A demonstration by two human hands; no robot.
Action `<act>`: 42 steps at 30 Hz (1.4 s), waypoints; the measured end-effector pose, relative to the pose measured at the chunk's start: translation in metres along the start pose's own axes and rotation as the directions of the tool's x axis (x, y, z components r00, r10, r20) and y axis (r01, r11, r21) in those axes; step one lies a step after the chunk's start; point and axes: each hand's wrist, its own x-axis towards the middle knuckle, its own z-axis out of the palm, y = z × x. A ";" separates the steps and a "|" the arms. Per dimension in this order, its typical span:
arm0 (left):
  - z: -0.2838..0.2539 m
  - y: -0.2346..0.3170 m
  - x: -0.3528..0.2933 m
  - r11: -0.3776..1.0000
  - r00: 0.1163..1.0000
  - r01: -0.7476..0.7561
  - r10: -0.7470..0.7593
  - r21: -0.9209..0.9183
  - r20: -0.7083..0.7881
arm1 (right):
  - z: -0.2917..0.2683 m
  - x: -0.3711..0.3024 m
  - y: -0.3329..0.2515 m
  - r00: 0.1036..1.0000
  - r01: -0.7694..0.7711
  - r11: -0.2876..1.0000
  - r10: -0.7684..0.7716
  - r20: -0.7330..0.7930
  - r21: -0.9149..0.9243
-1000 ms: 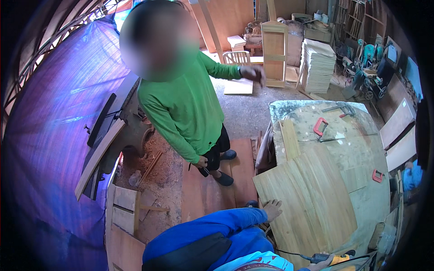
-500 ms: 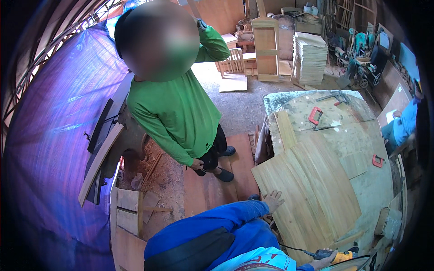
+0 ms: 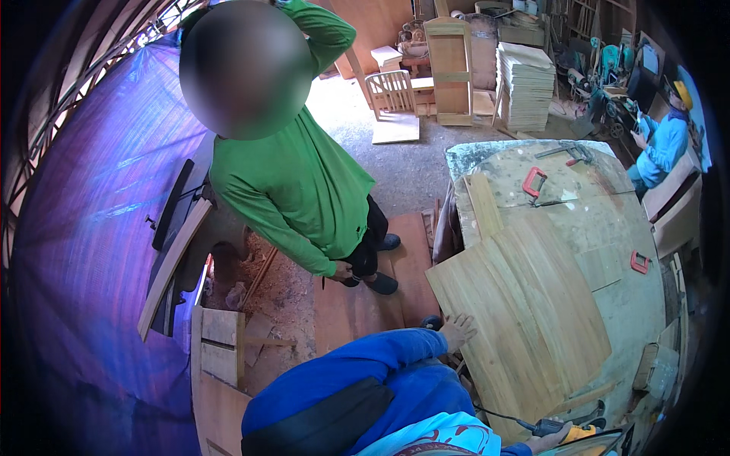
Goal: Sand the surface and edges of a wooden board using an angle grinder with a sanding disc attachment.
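Observation:
My left hand point(image 3: 458, 332) lies flat with its fingers spread on the left edge of a large wooden panel point(image 3: 525, 304). The panel's boards show light and darker grain, and it rests on a worn workbench point(image 3: 631, 304). Close to the panel's near corner, at the lower edge, my right hand point(image 3: 549, 441) is wrapped round a yellow-and-black corded power tool point(image 3: 579, 434). Its black cord runs left beneath the panel edge. The tool's working end is hidden, so its exact kind does not show.
Red clamps point(image 3: 534, 183) lie on the bench, beside a narrow board point(image 3: 482, 204). A person in green point(image 3: 293, 197) stands at the left, near a woodworking machine point(image 3: 176, 266). Another person in light blue point(image 3: 663, 148) is at the far right. Stacked panels point(image 3: 525, 87) stand behind.
The view has shifted slightly. The power tool has turned a little in my right hand. The person at the far right now shows more fully; my left hand stays on the panel.

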 end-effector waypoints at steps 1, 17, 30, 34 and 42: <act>0.002 0.004 0.000 1.000 1.000 -0.007 0.007 -0.002 0.008 | -0.003 -0.012 0.000 0.998 0.058 0.998 -0.058 -0.009 0.016; -0.042 -0.026 0.035 0.990 0.934 -0.069 0.107 -0.124 0.339 | -0.009 -0.023 0.009 0.982 0.116 0.940 -0.157 0.104 0.320; -0.046 -0.031 0.050 0.951 0.886 -0.156 0.255 -0.268 0.387 | -0.035 0.006 0.022 0.977 0.023 0.950 -0.088 0.197 0.312; -0.041 -0.032 0.048 0.954 0.878 -0.171 0.262 -0.248 0.400 | -0.036 -0.006 0.025 0.988 0.032 0.957 -0.074 0.137 0.287; -0.046 -0.036 0.058 0.954 0.874 -0.152 0.252 -0.258 0.416 | -0.034 -0.005 0.020 0.985 0.054 0.953 -0.101 0.143 0.299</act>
